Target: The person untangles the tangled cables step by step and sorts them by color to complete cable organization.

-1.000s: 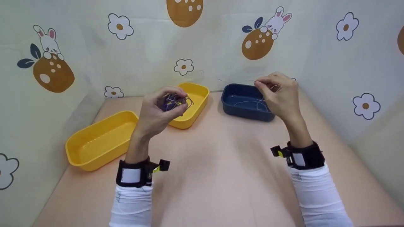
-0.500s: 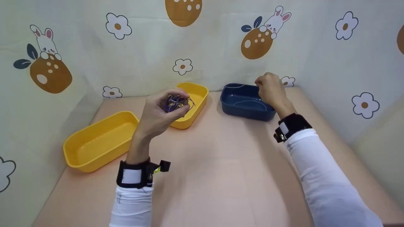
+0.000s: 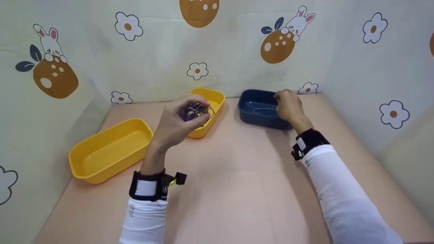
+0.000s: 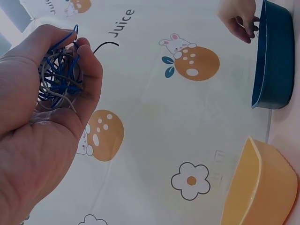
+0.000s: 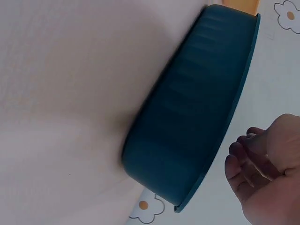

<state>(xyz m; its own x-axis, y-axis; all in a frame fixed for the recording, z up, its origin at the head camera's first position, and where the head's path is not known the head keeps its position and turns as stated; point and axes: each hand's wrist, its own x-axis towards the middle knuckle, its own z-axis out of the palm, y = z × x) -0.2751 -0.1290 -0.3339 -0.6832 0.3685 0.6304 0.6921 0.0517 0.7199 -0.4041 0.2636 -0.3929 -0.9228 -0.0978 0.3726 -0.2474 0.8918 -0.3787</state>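
My left hand (image 3: 184, 120) holds a tangled bundle of thin wires (image 4: 61, 77), blue, grey and dark, with curled fingers and thumb around it. A few loose ends stick out past the fingertips. My right hand (image 3: 290, 105) is over the right end of the dark blue box (image 3: 262, 122), its fingers loosely bent. No wire shows at its fingertips in the right wrist view, where the hand (image 5: 262, 168) appears beside the box's rim. Thin pale wire (image 3: 262, 108) lies inside the blue box; the hand hides the box's right end.
A yellow box (image 3: 217, 106) stands at the back, behind my left hand. Another yellow box (image 3: 108, 166) sits at the left on the pinkish tabletop (image 3: 234, 189). A patterned curtain (image 3: 230, 40) closes in the back and sides.
My right hand has turned over, then come down to the box's right end. The wire that crossed the box's far rim now lies inside it. The left hand has shifted slightly right, still gripping the bundle.
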